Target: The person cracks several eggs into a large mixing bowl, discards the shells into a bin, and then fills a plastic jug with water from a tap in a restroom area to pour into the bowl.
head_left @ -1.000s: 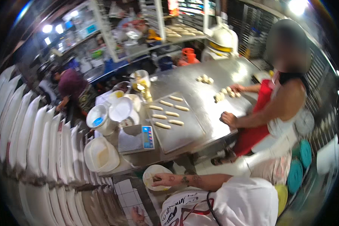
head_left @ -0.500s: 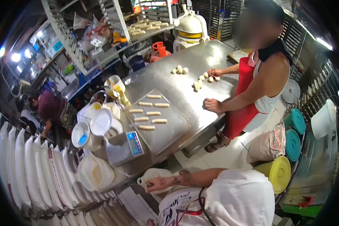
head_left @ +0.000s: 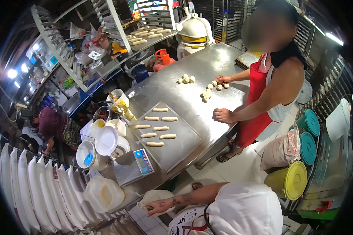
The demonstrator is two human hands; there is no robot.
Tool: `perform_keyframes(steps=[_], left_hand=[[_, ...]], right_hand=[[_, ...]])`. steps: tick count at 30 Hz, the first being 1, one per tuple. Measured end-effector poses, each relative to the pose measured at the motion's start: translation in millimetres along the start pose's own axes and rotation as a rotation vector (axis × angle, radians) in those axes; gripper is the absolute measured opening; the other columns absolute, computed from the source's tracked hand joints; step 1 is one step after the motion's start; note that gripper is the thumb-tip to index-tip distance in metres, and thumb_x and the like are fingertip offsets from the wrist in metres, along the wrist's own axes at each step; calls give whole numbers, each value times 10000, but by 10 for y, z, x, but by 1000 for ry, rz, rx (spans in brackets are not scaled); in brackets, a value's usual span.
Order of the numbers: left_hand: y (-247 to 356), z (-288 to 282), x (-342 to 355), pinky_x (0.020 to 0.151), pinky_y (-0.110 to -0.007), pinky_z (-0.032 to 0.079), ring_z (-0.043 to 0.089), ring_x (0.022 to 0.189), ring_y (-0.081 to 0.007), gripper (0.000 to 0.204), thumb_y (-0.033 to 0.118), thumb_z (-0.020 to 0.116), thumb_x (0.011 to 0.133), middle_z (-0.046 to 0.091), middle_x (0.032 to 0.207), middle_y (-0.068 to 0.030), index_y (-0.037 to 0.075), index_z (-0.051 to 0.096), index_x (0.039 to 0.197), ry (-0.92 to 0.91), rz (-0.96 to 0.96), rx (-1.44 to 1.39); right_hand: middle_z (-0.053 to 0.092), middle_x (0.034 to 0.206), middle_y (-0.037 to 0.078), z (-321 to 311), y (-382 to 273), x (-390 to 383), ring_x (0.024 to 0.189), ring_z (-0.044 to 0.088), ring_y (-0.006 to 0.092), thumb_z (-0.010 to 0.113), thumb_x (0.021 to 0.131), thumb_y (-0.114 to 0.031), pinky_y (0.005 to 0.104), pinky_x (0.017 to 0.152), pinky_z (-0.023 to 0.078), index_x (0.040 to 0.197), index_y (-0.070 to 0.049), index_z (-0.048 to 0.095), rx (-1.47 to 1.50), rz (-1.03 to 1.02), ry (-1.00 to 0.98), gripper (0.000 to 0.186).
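My right hand [head_left: 159, 206] reaches out from my white sleeve, fingers curled on a white plastic jug [head_left: 161, 195] just off the near edge of the steel table. The jug is tilted on its side, and the hand hides part of it. My left hand is out of view. Closest to the jug on the table is a cut-open translucent plastic container [head_left: 104, 194]. Beyond it stands a digital scale [head_left: 144, 161]. Several pale dough sticks [head_left: 168, 136] lie on a flat metal tray [head_left: 172, 158].
Across the steel table [head_left: 161, 84], a co-worker in a red apron [head_left: 252, 102] handles dough balls [head_left: 206, 94]. White tubs [head_left: 91, 154] crowd the table's left end. Full sacks [head_left: 27, 188] line the lower left. Lidded buckets [head_left: 294, 180] and a sack [head_left: 280, 150] stand right.
My view has shifted slightly. The jug, still in my right hand, sits a little lower in the picture. A hand glimpsed at the lower edge has dropped out of sight.
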State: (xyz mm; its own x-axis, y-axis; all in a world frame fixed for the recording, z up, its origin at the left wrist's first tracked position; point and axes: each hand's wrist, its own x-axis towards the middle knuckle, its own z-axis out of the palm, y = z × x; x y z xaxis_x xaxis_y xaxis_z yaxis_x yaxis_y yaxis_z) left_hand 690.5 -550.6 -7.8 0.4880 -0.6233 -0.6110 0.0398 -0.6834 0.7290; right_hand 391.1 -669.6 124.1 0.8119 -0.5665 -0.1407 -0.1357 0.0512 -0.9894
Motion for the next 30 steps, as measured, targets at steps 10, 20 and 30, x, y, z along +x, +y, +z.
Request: perform_keyframes(steps=[10, 20, 30], left_hand=[[158, -1083, 753, 910, -473, 468, 502, 1263, -254, 550, 414, 516, 1003, 526, 1404, -104, 110, 419, 1451, -18, 114, -44], [-290, -1703, 1118, 899, -474, 471, 514, 1244, -257, 539, 414, 510, 1003, 544, 1382, -105, 111, 425, 1440, 29, 40, -143], [-2267, -1412, 174, 872, -472, 484, 550, 1181, -264, 491, 394, 522, 996, 587, 1311, -109, 110, 470, 1393, 98, -352, -186]], right_hand=[[626, 896, 108, 559, -751, 811, 869, 586, 227, 640, 898, -536, 369, 781, 462, 976, -11, 575, -125, 118, -83, 535], [631, 917, 86, 1162, -858, 1419, 873, 590, 203, 643, 896, -533, 352, 779, 466, 1095, -1, 600, 40, 127, -118, 570], [628, 1038, 87, 1438, -701, 1840, 948, 601, 177, 630, 912, -481, 334, 850, 487, 1201, 7, 583, -10, 186, -336, 569]])
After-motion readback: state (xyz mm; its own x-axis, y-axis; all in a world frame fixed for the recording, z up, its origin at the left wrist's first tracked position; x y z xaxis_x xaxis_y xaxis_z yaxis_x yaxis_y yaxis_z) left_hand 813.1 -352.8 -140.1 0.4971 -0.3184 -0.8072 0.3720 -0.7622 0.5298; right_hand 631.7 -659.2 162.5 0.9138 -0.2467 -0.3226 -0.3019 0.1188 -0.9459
